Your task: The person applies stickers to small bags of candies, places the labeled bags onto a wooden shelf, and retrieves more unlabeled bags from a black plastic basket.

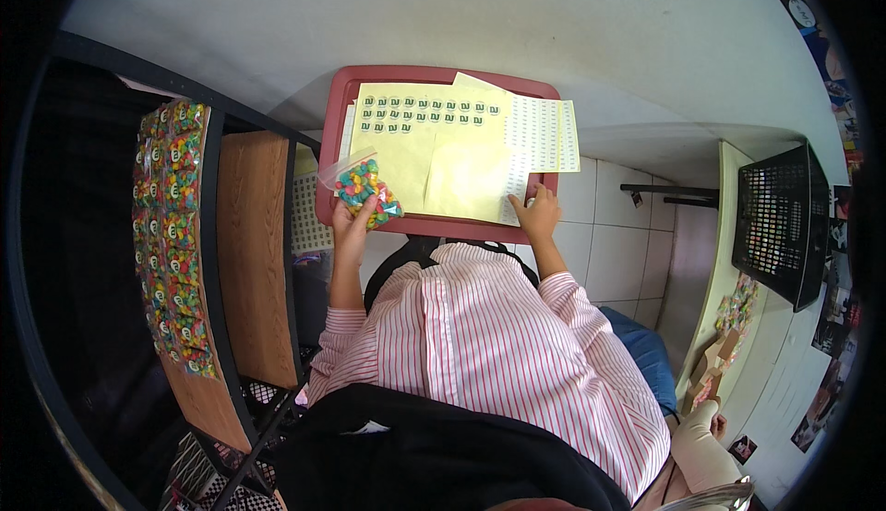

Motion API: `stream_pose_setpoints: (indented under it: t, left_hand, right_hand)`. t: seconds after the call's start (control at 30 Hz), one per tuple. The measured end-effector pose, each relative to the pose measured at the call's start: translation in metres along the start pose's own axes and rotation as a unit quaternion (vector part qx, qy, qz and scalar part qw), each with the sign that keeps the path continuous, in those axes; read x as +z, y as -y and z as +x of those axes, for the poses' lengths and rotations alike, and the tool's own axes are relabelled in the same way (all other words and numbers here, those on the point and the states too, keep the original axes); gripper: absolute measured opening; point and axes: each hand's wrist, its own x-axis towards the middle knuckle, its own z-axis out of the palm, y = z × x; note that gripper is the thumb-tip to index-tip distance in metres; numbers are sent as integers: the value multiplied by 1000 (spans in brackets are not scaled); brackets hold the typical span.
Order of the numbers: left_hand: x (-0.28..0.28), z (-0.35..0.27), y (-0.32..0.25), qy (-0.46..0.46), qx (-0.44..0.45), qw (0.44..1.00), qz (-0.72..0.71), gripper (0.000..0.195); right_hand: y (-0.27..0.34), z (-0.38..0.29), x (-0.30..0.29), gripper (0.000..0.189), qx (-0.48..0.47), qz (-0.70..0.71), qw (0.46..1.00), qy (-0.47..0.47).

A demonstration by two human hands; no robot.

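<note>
My left hand grips a clear zip bag of colourful candies by its lower edge, over the near left corner of a red tray. Sticker sheets lie on the tray. A yellowish one carries rows of round labels with dark print along its top; its lower part is bare. To the right is a sheet of small printed labels, partly overhanging the tray's rim. My right hand rests at the tray's right edge, its fingers spread and touching the sheets, with nothing seen in its grasp.
At left, a shelf bears rows of labelled candy bags. Below it is a wooden board. On the right, a black plastic basket, loose candy bags and a cardboard box sit on a ledge. Another person's sleeved arm is nearby.
</note>
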Motion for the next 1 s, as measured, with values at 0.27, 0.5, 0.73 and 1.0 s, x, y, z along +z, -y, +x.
stream_pose_setpoints:
  t: [0.27, 0.5, 0.73, 1.0]
  left_hand:
    - [10, -12, -6, 3, 19, 998, 55, 33]
    - [15, -18, -17, 40, 27, 997, 65, 33]
    - [25, -13, -21, 57, 46, 996, 49, 37]
    - [31, -3, -15, 62, 38, 996, 44, 50]
  right_hand:
    - [18, 14, 15, 66, 46, -51, 997, 23]
    - [14, 16, 24, 54, 102, 27, 993, 56]
    - [8, 16, 35, 22, 125, 239, 962, 35]
    - [21, 20, 0, 20, 92, 460, 883, -13]
